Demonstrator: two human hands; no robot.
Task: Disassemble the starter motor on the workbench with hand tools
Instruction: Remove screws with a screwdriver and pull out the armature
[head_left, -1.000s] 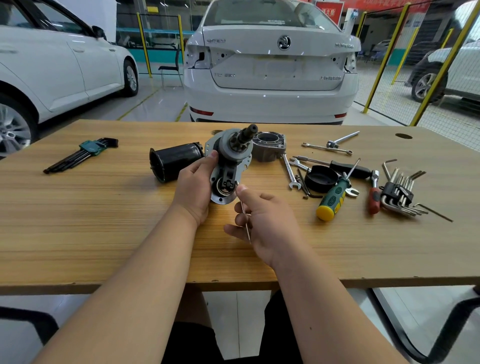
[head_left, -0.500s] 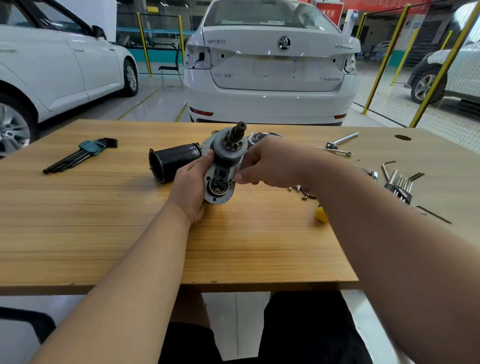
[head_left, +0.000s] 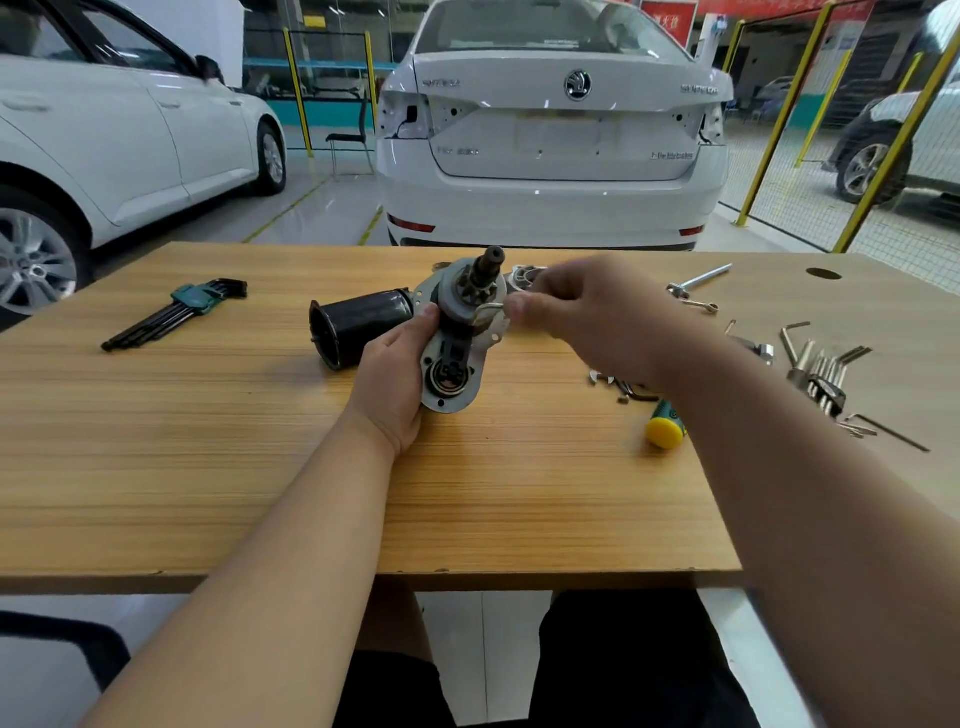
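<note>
On the wooden workbench (head_left: 208, 441), my left hand (head_left: 395, 374) grips the starter motor's grey drive-end assembly (head_left: 457, 338) from its left side and holds it tilted. Its pinion shaft (head_left: 491, 262) points up and away. My right hand (head_left: 587, 312) reaches in from the right, and its fingertips pinch a small bent metal piece (head_left: 488, 312) at the assembly's right edge. The black motor housing (head_left: 363, 319) lies on its side just left of the assembly. An aluminium nose housing (head_left: 522, 273) is mostly hidden behind my right hand.
A green-clipped hex key set (head_left: 182, 306) lies at the far left. On the right, partly under my forearm, are a yellow-ended screwdriver (head_left: 665, 426), spanners (head_left: 602, 378), a loose hex key bundle (head_left: 826, 374) and a socket bar (head_left: 701, 278). A white car (head_left: 556, 130) stands behind the bench.
My right hand rose from the near part of the bench, where it held a thin rod, to the assembly's right side and now pinches a small metal piece. The assembly tilted slightly.
</note>
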